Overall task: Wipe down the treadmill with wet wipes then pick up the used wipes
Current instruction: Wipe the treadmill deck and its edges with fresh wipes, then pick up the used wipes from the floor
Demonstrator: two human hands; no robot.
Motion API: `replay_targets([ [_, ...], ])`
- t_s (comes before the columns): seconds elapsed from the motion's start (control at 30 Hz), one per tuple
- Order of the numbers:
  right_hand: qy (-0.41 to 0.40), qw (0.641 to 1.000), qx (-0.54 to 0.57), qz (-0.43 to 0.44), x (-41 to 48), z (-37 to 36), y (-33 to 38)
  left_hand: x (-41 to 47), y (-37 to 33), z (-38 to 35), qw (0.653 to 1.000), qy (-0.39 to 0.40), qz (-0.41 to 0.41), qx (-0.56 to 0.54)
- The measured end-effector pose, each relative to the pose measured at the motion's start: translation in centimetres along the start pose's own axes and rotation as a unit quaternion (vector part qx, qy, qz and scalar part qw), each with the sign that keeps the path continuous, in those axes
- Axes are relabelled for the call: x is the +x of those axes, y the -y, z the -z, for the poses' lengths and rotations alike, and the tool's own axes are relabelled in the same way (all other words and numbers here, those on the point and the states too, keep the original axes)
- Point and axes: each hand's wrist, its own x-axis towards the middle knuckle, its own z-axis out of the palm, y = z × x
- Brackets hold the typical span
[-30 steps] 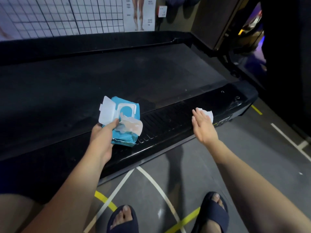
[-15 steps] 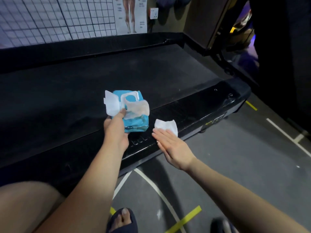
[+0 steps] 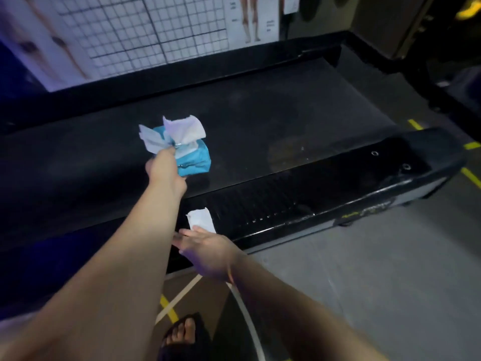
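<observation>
Wiping step: my right hand (image 3: 208, 248), fingers flat, touches the white wipe (image 3: 201, 221) on the near rail (image 3: 260, 207) of the treadmill (image 3: 416, 157), while my left hand (image 3: 166, 168) grips the blue wipe pack (image 3: 195, 160) above the belt (image 3: 260, 113); next, press down and sweep along the rail.

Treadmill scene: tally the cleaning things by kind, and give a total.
Treadmill: 1
Pack: 1
Wipes: 2, wipe in pack, wipe on treadmill
Total: 4
</observation>
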Motion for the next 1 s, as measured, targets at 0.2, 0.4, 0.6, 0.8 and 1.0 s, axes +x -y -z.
replay_targets([
  [0.2,-0.026,0.989,-0.140,0.045,-1.9,-3.1,-2.5,-2.4,-4.3,6.7,0.984,-0.034,-0.026,0.170],
  [0.4,-0.101,0.989,-0.101,0.026,-1.9,-2.9,-2.9,-8.1,-7.2,20.2,0.969,-0.092,-0.036,0.226],
  [0.6,-0.183,0.952,-0.198,-0.143,-4.3,-2.6,-3.7,-14.0,-7.0,31.5,0.964,-0.157,-0.047,0.208],
  [0.8,-0.124,0.972,-0.160,-0.116,-1.1,-4.5,2.5,-15.3,-6.7,39.7,0.977,-0.182,-0.051,0.096],
  [1.0,-0.079,0.996,-0.019,0.038,2.4,-9.2,9.3,-15.5,-2.0,46.1,0.971,-0.234,-0.043,0.003],
])
